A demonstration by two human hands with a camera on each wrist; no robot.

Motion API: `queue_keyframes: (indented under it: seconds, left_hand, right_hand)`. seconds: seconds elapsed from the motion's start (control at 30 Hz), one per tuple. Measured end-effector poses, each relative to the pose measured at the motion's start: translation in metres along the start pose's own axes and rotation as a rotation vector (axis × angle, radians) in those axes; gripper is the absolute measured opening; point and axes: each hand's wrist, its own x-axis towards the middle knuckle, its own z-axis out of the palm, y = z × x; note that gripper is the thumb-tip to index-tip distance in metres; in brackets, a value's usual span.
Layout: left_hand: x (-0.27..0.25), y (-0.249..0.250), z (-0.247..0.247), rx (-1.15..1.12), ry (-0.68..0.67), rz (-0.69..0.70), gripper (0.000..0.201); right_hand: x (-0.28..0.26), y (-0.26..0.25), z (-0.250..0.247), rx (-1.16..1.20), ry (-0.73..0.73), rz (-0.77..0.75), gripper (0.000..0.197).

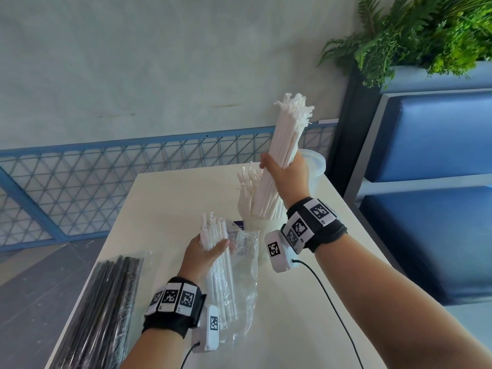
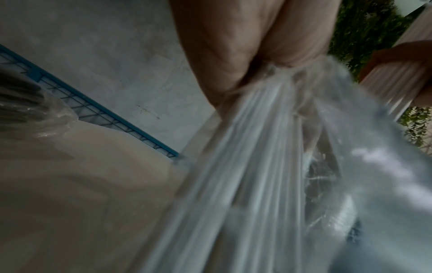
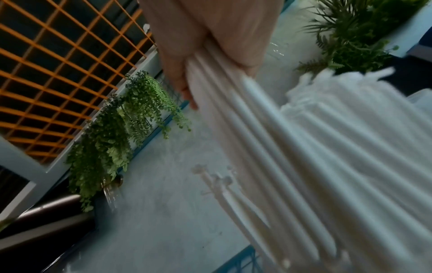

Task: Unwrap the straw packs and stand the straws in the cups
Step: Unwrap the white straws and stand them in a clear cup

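Cream tabletop (image 1: 165, 198) by blue mesh railing (image 1: 133, 166), plant w/ blue bench at right. Right hand (image 1: 288, 177) clamped round white straw bundle (image 1: 286, 137), angled over cup (image 1: 257, 227) already holding straws. Left hand (image 1: 205, 253) gripped remaining white straws (image 1: 219, 265) in crinkly clear wrapper (image 1: 246, 267). Black straw pack (image 1: 106, 310) lay sealed at tabletop's left. Probably light, smooth, apt to splay; best gripped mid-length, snug.
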Motion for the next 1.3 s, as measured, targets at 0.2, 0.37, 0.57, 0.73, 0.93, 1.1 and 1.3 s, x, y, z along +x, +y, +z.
queue_keyframes:
  seconds: [0.2, 0.37, 0.57, 0.73, 0.93, 1.1, 1.3]
  left_hand:
    - [-0.004, 0.009, 0.004, -0.023, 0.004, -0.029, 0.02]
    - [-0.004, 0.015, 0.009, -0.058, 0.074, -0.024, 0.006]
    - [-0.003, 0.022, 0.012, -0.092, 0.085, 0.013, 0.011]
    - [-0.002, 0.021, 0.016, -0.105, 0.093, 0.023, 0.011]
    - [-0.001, 0.023, 0.015, -0.113, 0.117, 0.015, 0.015]
    - [-0.001, 0.025, 0.016, -0.115, 0.107, 0.035, 0.021]
    - [-0.003, 0.024, 0.016, -0.132, 0.127, 0.05, 0.045]
  right_hand:
    - [0.007, -0.002, 0.006, -0.002, 0.049, 0.029, 0.03]
    - [-0.015, 0.018, 0.018, -0.214, -0.23, 0.228, 0.043]
    - [-0.009, -0.007, 0.013, -0.052, 0.005, -0.029, 0.047]
    - [-0.012, 0.01, 0.014, -0.299, -0.173, -0.215, 0.035]
    - [-0.003, 0.025, 0.005, -0.466, -0.232, -0.201, 0.021]
    - [-0.014, 0.021, 0.015, -0.428, -0.263, -0.323, 0.019]
    - [-0.017, 0.033, 0.019, -0.615, -0.324, -0.286, 0.022]
